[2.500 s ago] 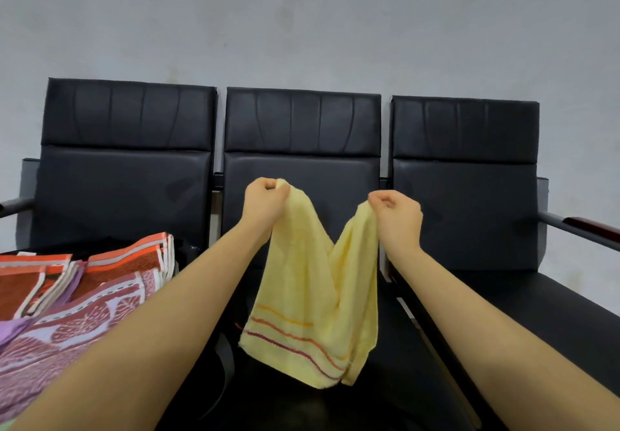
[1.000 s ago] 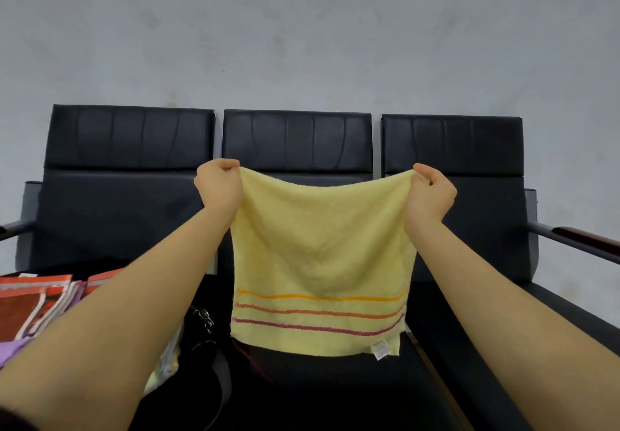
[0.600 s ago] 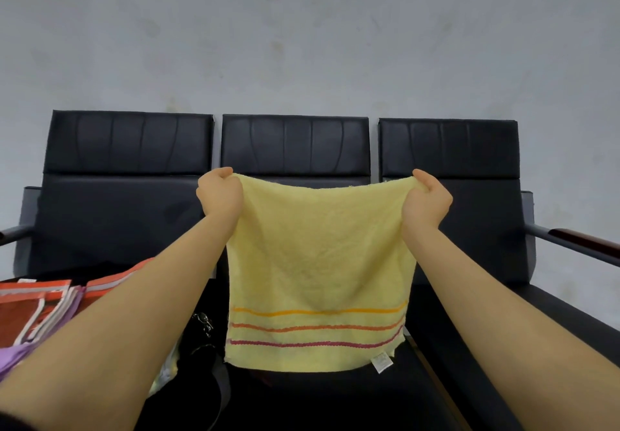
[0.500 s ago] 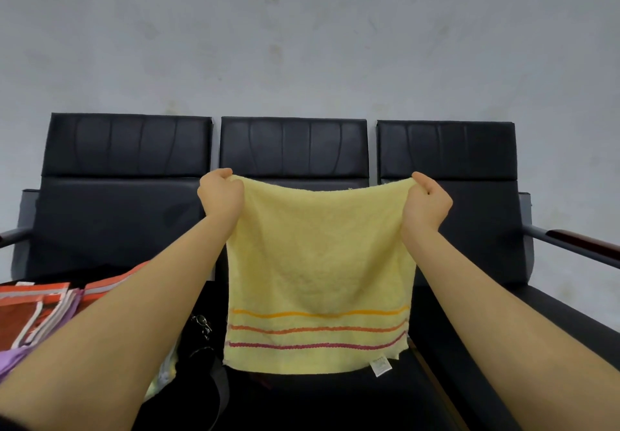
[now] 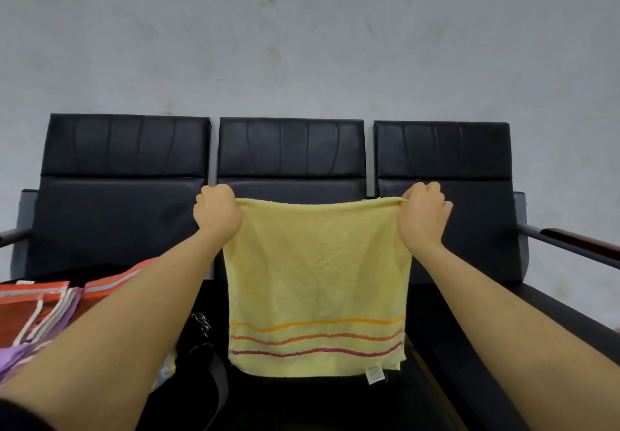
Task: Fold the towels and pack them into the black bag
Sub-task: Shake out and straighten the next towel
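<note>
A yellow towel [image 5: 317, 273] with three stripes near its lower edge hangs flat and spread wide in front of the middle seat. My left hand [image 5: 216, 211] grips its top left corner and my right hand [image 5: 423, 216] grips its top right corner, both at the same height. A small white label hangs at the towel's bottom right. The black bag [image 5: 201, 357] lies low on the seat under my left forearm, with a metal clasp showing; most of it is hidden.
A pile of orange, red and purple towels [image 5: 40, 316] lies on the left seat. Three black chairs [image 5: 292, 148] stand joined in a row against a grey wall. A dark armrest [image 5: 570, 239] juts out at the right.
The towel went from bunched between hands held close together to stretched flat as my hands moved apart. In the last half second both hands and the towel sank slightly.
</note>
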A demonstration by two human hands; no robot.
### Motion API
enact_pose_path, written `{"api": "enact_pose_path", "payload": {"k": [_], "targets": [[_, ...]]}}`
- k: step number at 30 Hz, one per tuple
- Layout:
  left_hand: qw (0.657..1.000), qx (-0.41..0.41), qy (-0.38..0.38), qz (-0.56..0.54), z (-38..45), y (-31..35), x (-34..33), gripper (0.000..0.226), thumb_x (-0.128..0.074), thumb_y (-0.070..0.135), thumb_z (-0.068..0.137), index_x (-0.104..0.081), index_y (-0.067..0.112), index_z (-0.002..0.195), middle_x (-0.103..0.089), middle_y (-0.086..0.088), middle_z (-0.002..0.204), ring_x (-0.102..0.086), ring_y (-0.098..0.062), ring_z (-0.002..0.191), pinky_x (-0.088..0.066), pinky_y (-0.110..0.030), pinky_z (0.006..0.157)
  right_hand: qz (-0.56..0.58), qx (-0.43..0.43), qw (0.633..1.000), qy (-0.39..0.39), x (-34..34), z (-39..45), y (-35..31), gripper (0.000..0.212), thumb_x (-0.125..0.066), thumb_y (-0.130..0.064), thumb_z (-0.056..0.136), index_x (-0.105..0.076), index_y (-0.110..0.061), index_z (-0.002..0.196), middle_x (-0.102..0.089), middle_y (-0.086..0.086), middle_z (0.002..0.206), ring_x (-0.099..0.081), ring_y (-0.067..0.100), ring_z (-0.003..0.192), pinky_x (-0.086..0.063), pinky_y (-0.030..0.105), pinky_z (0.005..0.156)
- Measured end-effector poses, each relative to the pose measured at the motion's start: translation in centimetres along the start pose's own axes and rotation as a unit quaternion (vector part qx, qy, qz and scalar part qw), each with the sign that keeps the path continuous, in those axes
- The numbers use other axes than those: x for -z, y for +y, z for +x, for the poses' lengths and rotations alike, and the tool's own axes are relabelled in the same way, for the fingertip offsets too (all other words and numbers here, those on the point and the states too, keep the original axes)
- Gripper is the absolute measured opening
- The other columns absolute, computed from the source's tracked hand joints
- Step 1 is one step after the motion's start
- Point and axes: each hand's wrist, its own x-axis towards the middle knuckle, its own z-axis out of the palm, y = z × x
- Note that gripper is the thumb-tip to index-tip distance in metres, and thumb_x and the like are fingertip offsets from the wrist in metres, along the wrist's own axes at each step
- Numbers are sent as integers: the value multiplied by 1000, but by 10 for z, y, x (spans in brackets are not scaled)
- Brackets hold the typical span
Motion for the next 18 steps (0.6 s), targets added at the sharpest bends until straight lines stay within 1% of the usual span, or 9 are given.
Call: {"api": "enact_pose_path", "payload": {"k": [1, 3, 5, 7, 10, 12, 14, 16, 18], "targets": [[1000, -3, 11, 21, 1, 1, 1, 11, -49, -3, 88, -56, 0, 96, -51, -21, 115, -50, -35, 105, -44, -40, 87, -11, 7, 1000, 26, 0, 0, 0, 15, -47, 3, 90, -57, -7, 95, -50, 12, 105, -46, 28, 92, -33, 36, 83], [997, -28, 42, 54, 2, 2, 4, 10, -50, 0, 88, -53, 2, 97, -52, -18, 111, -47, -34, 106, -38, -37, 88, -23, 30, 998, 54, 1, 0, -1, 17, -45, 6, 88, -53, -6, 96, -49, 13, 105, -44, 29, 93, -33, 37, 82], [995, -53, 64, 61, 5, 4, 8, 10, -48, -3, 86, -46, 6, 88, -56, -15, 95, -50, -32, 98, -35, -35, 83, -26, 48, 997, 45, 4, 3, -3, 20, -42, 7, 87, -50, -6, 100, -51, 12, 101, -44, 28, 91, -33, 37, 82], [994, -65, 74, 49, 9, 5, 11, 15, -47, -6, 85, -42, 8, 83, -52, -12, 82, -50, -30, 85, -33, -34, 77, -35, 56, 998, 22, 8, 8, -4, 23, -41, 7, 88, -51, -6, 104, -52, 12, 102, -45, 27, 93, -33, 36, 83], [992, -81, 86, 44, 11, 7, 13, 19, -45, -10, 83, -41, 8, 81, -49, -10, 76, -45, -27, 73, -33, -34, 71, -73, 62, 995, -6, 11, 12, -4, 19, -40, 7, 89, -52, -7, 93, -51, 13, 102, -39, 23, 88, -33, 34, 83], [992, -86, 88, 36, 11, 6, 13, 20, -45, -11, 83, -41, 8, 80, -47, -9, 73, -45, -26, 71, -34, -34, 69, -72, 61, 995, -9, 14, 11, -4, 19, -41, 8, 89, -49, -9, 85, -51, 12, 99, -35, 21, 83, -33, 34, 82], [993, -84, 84, 27, 9, 4, 12, 20, -45, -11, 84, -41, 9, 81, -45, -7, 72, -46, -26, 71, -35, -34, 68, -65, 61, 996, -14, 13, 10, -3, 19, -41, 7, 89, -50, -9, 85, -52, 12, 97, -35, 20, 82, -34, 34, 81], [994, -76, 75, 25, 6, 2, 10, 16, -45, -9, 87, -42, 7, 90, -47, -9, 76, -48, -26, 71, -35, -34, 69, -42, 49, 998, -26, 13, 8, -2, 18, -40, 6, 91, -53, -7, 91, -53, 12, 97, -39, 20, 80, -36, 34, 76], [996, -64, 54, 37, 2, 0, 5, 23, -43, -6, 89, -40, 0, 111, -47, -7, 71, -48, -23, 63, -38, -36, 69, 1, 13, 999, -49, 13, 5, -2, 17, -38, 4, 93, -50, -6, 99, -52, 11, 96, -44, 21, 77, -37, 33, 66]]}}
